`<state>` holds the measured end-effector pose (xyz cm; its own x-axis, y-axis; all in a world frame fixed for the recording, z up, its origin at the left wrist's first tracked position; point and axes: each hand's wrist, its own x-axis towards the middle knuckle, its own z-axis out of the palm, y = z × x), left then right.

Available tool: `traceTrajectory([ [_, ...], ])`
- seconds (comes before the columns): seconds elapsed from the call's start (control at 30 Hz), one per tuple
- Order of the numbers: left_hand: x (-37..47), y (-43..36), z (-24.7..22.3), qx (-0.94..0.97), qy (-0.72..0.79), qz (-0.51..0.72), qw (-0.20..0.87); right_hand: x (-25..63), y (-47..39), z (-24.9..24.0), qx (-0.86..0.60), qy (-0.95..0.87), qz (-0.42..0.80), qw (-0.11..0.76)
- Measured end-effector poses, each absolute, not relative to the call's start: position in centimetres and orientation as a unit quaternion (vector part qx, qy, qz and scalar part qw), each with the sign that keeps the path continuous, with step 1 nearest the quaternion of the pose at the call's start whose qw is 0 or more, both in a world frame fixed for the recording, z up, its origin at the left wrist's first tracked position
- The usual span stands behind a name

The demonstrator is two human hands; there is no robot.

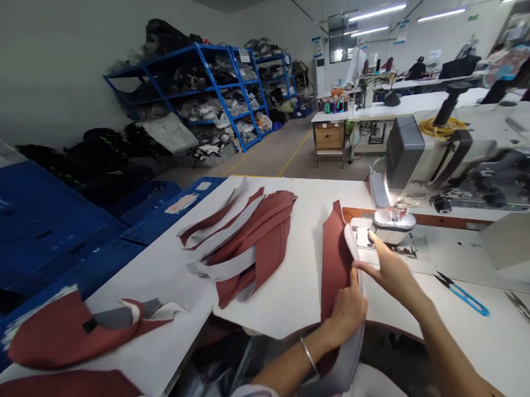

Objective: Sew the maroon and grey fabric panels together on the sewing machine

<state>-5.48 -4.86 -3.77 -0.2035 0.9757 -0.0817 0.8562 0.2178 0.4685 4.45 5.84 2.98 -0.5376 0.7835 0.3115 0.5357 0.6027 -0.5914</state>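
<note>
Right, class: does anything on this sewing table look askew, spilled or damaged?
Nothing looks spilled or damaged. The untidiest spot is the pile of reddish strips on the white table, fanned unevenly, pale sides showing. The long reddish piece under the left hand hangs over the front edge, hardly odd.

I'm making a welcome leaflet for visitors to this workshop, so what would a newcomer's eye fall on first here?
Probably the sewing machine on the right, brightly lit at its needle end, with the left hand and right hand at a red cloth piece before it. Then the heap of red and grey strips mid-table, and the crammed blue shelves behind.
</note>
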Motion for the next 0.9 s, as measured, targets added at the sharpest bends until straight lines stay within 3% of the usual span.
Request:
traceTrajectory([
  [0.13,-1.8,-5.3,-3.6,0.660,0.719,0.158,0.149,3.0,7.9,3.8,-0.466,-0.819,0.228,0.244],
  [0.27,-3.7,-3.7,-0.2,0.700,0.616,0.342,0.116,4.3,8.9,5.4,-0.452,-0.787,0.243,0.342],
  [0.37,-6.2,-0.1,3.0,0.713,0.557,0.426,0.007,5.6,9.5,5.7,-0.459,-0.749,0.269,0.395],
  [0.53,-7.5,6.2,3.6,0.771,0.491,0.386,-0.128,6.7,11.8,4.1,-0.426,-0.681,0.409,0.433],
  [0.7,-7.5,7.7,2.8,0.782,0.500,0.349,-0.132,7.6,13.1,3.3,-0.289,-0.533,0.683,0.408],
  [0.9,-7.3,7.9,4.3,0.773,0.531,0.333,-0.101,8.2,13.4,3.8,-0.283,-0.481,0.727,0.399],
])
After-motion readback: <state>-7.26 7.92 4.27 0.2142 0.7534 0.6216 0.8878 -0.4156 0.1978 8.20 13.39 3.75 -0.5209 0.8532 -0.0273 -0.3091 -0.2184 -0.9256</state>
